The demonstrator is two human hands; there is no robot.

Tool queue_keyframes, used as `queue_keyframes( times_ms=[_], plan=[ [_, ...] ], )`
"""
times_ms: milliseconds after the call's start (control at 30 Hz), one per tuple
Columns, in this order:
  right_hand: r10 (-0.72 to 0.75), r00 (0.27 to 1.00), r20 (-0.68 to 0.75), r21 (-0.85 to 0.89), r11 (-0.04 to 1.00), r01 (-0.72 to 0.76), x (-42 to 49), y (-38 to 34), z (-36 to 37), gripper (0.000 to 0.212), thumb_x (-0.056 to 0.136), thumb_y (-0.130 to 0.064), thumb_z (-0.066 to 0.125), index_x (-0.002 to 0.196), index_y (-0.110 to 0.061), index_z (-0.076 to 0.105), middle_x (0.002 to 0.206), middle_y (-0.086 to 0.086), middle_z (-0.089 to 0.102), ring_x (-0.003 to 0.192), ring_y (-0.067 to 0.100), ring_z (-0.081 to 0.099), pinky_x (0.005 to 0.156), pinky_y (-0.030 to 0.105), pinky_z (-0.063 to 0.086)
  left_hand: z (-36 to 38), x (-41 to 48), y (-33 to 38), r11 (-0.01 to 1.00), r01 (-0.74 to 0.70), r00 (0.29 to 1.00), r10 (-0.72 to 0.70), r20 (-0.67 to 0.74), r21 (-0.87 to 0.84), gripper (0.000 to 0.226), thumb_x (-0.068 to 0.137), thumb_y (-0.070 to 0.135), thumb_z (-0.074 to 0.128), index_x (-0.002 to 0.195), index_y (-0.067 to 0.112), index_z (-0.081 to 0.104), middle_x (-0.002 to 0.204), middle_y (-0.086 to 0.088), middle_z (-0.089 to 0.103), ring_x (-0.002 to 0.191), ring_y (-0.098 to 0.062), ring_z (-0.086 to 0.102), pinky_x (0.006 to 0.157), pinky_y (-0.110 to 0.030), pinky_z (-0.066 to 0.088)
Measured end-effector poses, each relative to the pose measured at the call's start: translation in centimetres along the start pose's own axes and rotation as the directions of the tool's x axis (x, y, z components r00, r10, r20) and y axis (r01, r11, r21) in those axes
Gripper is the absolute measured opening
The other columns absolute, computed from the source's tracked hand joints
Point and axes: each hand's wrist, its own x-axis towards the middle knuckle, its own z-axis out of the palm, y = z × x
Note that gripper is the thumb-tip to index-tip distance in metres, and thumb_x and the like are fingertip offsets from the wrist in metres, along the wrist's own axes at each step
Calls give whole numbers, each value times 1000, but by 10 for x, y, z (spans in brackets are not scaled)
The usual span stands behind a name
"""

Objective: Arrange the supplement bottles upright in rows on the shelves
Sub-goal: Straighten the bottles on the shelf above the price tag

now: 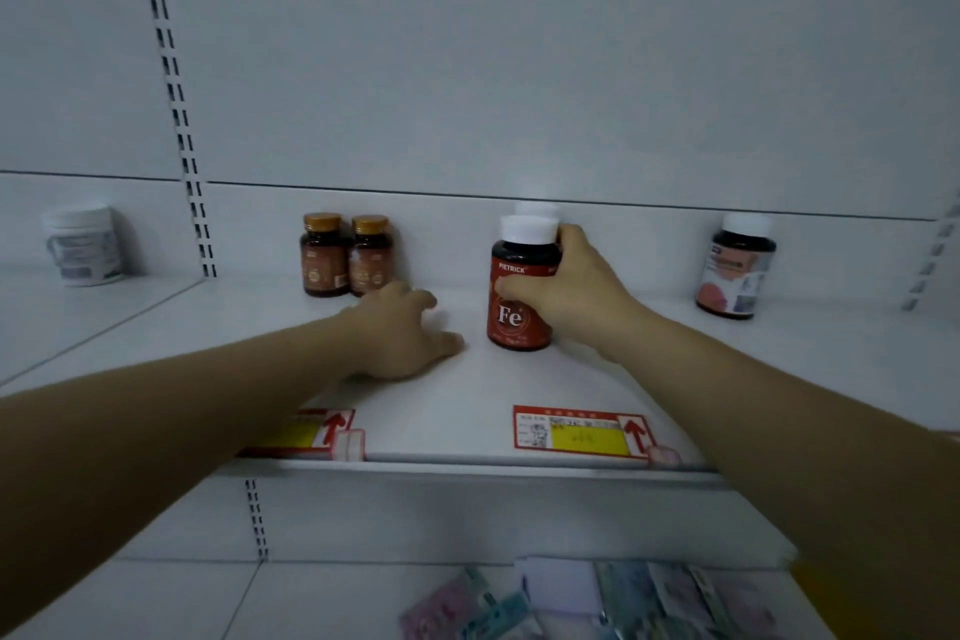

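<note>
A red Fe bottle (517,307) with a white cap stands upright at the middle of the white shelf (519,379). My right hand (566,291) grips its right side, thumb across the label. The white cap of another bottle (537,209) peeks out directly behind it. My left hand (402,335) rests on the shelf left of the red bottle, fingers loosely curled, holding nothing. Two brown bottles with gold caps (345,255) stand side by side at the back, just beyond my left hand. A dark bottle with a white cap and pink label (735,268) stands upright at the back right.
A white tub (85,244) sits on the neighbouring shelf section at far left, past a slotted upright (179,109). Red and yellow price tags (582,431) line the shelf's front edge. On the lower shelf lie several flat packets (597,603).
</note>
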Motion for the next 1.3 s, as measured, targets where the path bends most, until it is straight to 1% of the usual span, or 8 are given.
queue_keyframes(
  times_ms=[133,200,333,700,933,1067,1167,1300],
  plan=[
    [8,997,-72,-43,999,-11,4,19,-24,63,69,-28,78,119,-26,40,110,-6,55,96,15,57,76,30,47,-1,-3,18,995,38,982,-19,190,-96,69,91,63,31,146,21,28,154,-5,25,139,-23,26,115,-39,18],
    [15,996,-83,-49,999,-19,9,27,-34,67,70,-29,78,123,-27,37,110,-7,54,96,16,58,76,30,47,-1,-4,20,999,23,972,-16,235,-30,67,92,64,22,148,27,22,157,-4,17,143,-24,16,114,-42,10],
    [34,997,-62,-83,996,-39,25,39,-44,69,74,-31,77,128,-22,36,107,-7,53,95,16,55,77,31,44,7,-5,19,983,58,967,-99,234,177,86,79,81,16,149,33,6,159,2,0,145,-24,0,112,-57,2],
    [37,998,-60,-169,984,-46,55,53,-47,67,78,-28,74,132,-13,37,127,7,54,111,26,56,85,34,45,3,-4,21,981,48,951,-103,293,188,104,57,87,6,148,37,-2,159,2,-6,145,-25,-6,112,-58,1],
    [59,997,-46,-181,981,-67,58,57,-44,69,84,-30,69,139,-13,30,133,8,51,117,28,52,86,32,40,0,-3,20,994,61,949,-88,302,96,89,76,81,24,149,34,5,159,0,-2,145,-25,-5,114,-51,0],
    [61,992,-111,-282,955,-90,51,39,-45,82,79,-41,71,141,-12,25,139,12,40,125,31,45,97,39,40,-12,-12,14,990,103,968,-78,240,-94,80,80,73,42,147,33,24,157,1,18,142,-22,19,115,-41,14],
    [-139,979,-149,-469,881,54,45,10,-43,90,81,-49,64,149,-13,17,151,11,23,137,30,26,107,42,30,-24,-26,4,976,107,984,-77,158,-191,73,81,67,50,143,35,31,154,2,25,138,-22,28,111,-38,21],
    [-244,968,66,-501,830,244,31,-54,2,80,85,-52,58,148,-16,23,154,7,20,140,26,21,110,38,25,-50,-69,-31,982,75,997,-74,13,-174,70,82,60,55,143,32,34,151,2,33,135,-19,34,103,-29,26]
  ],
)
